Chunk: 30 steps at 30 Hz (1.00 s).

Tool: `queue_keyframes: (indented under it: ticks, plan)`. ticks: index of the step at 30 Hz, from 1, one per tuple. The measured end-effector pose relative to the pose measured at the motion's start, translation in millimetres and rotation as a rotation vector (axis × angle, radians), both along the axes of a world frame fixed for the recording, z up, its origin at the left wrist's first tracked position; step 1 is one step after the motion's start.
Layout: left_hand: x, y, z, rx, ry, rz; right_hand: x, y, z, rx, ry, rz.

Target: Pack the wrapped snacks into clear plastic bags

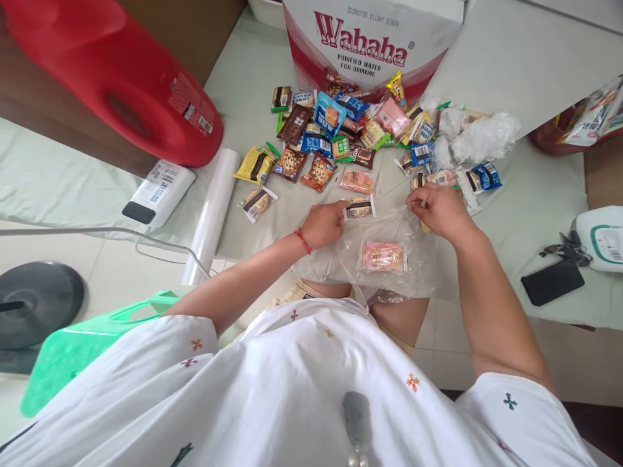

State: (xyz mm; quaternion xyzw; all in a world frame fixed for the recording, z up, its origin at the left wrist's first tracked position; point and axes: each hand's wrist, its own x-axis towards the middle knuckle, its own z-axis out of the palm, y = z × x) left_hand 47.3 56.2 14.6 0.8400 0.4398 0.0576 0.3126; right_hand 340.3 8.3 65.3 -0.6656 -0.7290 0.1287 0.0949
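We see the left hand [324,224] and right hand [438,209], fingers pinching a clear bag [335,263] open at the desk [535,188] near edge. One pink packet [382,256] lies inside; the snack pile [335,133] is still unbagged.

A white-and-red Wahaha purified-water carton [370,45] stood at the far edge of the pale green sheet [535,188]. To the left lay a big red plastic jug [111,71] on its side, with a flat white box [158,191] bearing barcode labels just beside it. A roll of clear film [211,214] lay near that box. A green plastic basket [82,344] and a dark round stand base [36,301] sat lower left. At right, a black phone [552,282] lay beside a bunch of keys [564,250] and a white-and-green container [603,237]. Crumpled clear plastic [481,136] lay near the carton.
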Motion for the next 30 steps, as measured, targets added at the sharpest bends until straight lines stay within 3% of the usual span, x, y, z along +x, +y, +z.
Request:
queue_keyframes:
  ticks: [4,6,10,14,19,23,27,30]
  plan:
    - [-12.1,8.6,9.4,0.206,-0.234,-0.165,1.2,-33.4,21.4,0.155,0.028,0.0]
    - [-21.2,4.8,14.2,0.339,-0.269,-0.299,1.5,-61.0,22.7,0.195,0.043,0.035]
    - [-39.0,-21.1,6.9,0.478,-0.25,-0.594,8.3,-118.7,-4.2,0.157,0.047,0.145]
    - [-46.1,-48.7,-16.4,0.493,-0.336,-0.719,9.0,-159.6,-36.1,0.065,-0.028,0.12]
    - [-48.8,-57.4,-27.3,0.315,-0.451,-0.749,-11.5,-193.2,-34.8,0.197,0.079,-0.007]
    - [-48.1,-65.6,-19.4,0.265,-0.282,-0.728,-33.7,-208.5,-38.6,0.25,0.033,0.095]
    - [-40.5,-84.9,-15.4,0.175,-0.171,-0.589,-41.0,-207.1,-49.5,0.225,-0.025,0.067]
    - [-38.7,-93.7,-16.8,0.15,-0.202,-0.46,-31.3,-197.2,-38.6,0.223,0.067,0.039]
